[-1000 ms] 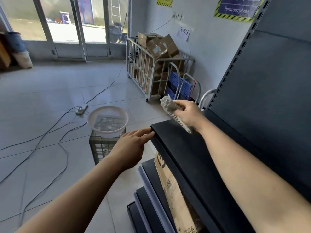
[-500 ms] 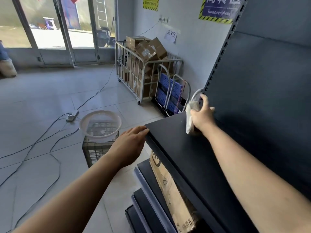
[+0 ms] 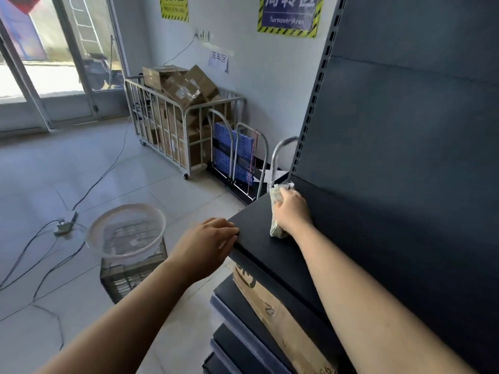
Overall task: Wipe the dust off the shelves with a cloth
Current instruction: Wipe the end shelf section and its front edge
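head cam view: the right hand (image 3: pixel 293 211) has its fingers curled round a bunched pale patterned cloth (image 3: pixel 277 231) and is holding it down on the top of the dark shelf (image 3: pixel 256 225). the cloth sits at the far left end of the shelf, near the back corner, just beside the slotted upright post (image 3: pixel 313 103) and the dark back panel (image 3: pixel 405 157). part of the cloth pokes out above and below the hand.

the left hand (image 3: pixel 205 247) is flat, fingers straight and close together, with the fingertips resting on the shelf's front left corner edge. it's not holding anything.

under that shelf there's a sheet of brown cardboard (image 3: pixel 278 317) lying on the lower shelves (image 3: pixel 237 344), which step out towards the floor.

on the tiled floor to the left, a pale round basin (image 3: pixel 127 230) sits on top of a dark crate (image 3: pixel 129 276), with cables (image 3: pixel 40 255) and a power strip (image 3: pixel 63 226) nearby. along the wall is a metal cage trolley (image 3: pixel 175 136) stacked with cardboard boxes (image 3: pixel 181 85), and next to it a folded blue hand truck (image 3: pixel 232 155). a blue sign (image 3: pixel 290 14) on the wall reads "turnover area".
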`<state>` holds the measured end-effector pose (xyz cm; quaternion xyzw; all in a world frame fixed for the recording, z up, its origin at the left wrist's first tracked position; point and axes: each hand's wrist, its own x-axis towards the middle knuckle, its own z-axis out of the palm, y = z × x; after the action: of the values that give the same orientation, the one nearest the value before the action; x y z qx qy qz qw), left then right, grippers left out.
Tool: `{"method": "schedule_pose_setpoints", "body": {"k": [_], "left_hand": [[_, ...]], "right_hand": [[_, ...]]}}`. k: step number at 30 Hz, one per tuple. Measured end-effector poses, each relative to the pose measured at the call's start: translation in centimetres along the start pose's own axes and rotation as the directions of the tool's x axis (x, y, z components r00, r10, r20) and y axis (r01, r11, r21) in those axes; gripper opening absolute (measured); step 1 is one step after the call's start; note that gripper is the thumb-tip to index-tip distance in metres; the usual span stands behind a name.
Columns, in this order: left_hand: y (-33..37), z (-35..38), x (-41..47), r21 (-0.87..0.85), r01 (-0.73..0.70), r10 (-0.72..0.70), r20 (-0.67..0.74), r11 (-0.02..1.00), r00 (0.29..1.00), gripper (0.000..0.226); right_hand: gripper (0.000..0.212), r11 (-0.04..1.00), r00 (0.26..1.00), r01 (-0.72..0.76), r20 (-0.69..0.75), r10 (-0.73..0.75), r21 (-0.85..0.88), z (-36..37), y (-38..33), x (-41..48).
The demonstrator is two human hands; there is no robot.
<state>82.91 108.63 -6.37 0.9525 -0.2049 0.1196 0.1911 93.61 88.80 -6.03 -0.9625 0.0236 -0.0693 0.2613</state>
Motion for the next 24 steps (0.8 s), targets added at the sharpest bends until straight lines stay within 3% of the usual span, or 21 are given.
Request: {"method": "schedule_pose_setpoints", "body": {"k": [5,7,9,11,13,15,17,19,24], "left_hand": [[-1.2,-0.7,0.6,0.006,-0.092,0.092,0.05,0.996,0.995,0.029],[-1.7,-0.9,0.8,-0.007,-0.131,0.132,0.067,0.991,0.989,0.03],[-2.2,-0.9,1.0,-0.027,-0.167,0.169,0.08,0.986,0.982,0.029],[-2.6,-1.0,1.3,-0.037,-0.189,0.192,0.083,0.981,0.978,0.03],[-2.8,-1.0,1.6,-0.047,-0.214,0.217,0.064,0.976,0.974,0.039],[-3.1,-0.8,1.6,-0.06,-0.232,0.235,0.047,0.971,0.971,0.045],[-3.4,-0.6,1.6,-0.072,-0.237,0.241,0.042,0.969,0.97,0.044],[-3.6,-0.5,1.7,-0.078,-0.243,0.246,0.029,0.967,0.969,0.041],[-4.0,-0.4,1.8,-0.092,-0.256,0.259,0.018,0.962,0.966,0.034]], "right_hand": [[0.048,0.949,0.967,0.146,0.163,-0.196,0.28,0.6,-5.5,-0.9],[0.046,0.928,0.977,0.168,0.068,-0.201,0.332,0.1,-5.9,-1.3],[0.042,0.926,0.983,0.123,-0.175,-0.063,0.357,-1.9,-4.8,-1.2],[0.031,0.933,0.916,-0.034,-0.363,0.173,0.358,-5.0,-1.8,-1.1],[0.024,0.907,0.831,-0.29,-0.39,0.397,0.304,-7.0,2.8,-1.3],[0.036,0.866,0.807,-0.474,-0.316,0.499,0.158,-6.8,5.7,-1.9],[0.048,0.881,0.853,-0.472,-0.258,0.454,-0.012,-5.2,5.8,-2.2],[0.046,0.913,0.911,-0.39,-0.2,0.362,-0.123,-3.8,4.4,-1.5],[0.034,0.976,0.984,-0.169,-0.074,0.16,-0.138,-1.4,-0.1,1.6]]}}
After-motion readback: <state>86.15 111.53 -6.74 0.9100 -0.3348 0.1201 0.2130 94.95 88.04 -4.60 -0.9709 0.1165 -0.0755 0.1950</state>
